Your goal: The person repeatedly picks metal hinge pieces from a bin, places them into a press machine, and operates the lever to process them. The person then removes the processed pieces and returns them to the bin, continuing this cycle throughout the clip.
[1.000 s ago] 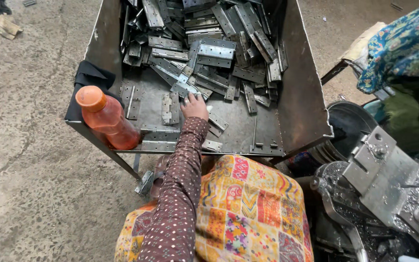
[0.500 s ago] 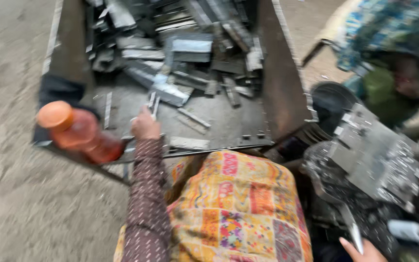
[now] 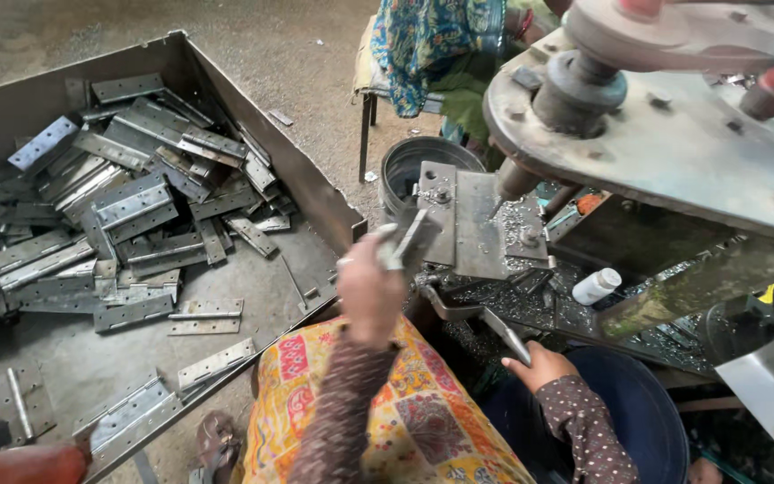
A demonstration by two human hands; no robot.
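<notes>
The left hand [image 3: 371, 291] is clamped on a metal hinge leaf [image 3: 402, 244], carrying it from the steel tray [image 3: 315, 193] of loose hinges toward the press fixture [image 3: 477, 220], so this looks like the loading step. The right hand [image 3: 537, 366] is closed round a metal lever [image 3: 505, 333] below the fixture. Next, the leaf needs squaring flat on the plate; it is grey, narrow, seen nearly edge-on.

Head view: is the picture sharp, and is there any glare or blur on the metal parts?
In the head view, daylight is soft and even, shadows faint; the hinge plates in the metal tray look sharp with mild sheen, no harsh glare; the left hand holding a hinge piece is slightly motion-blurred; the close press arm looks soft.
</notes>
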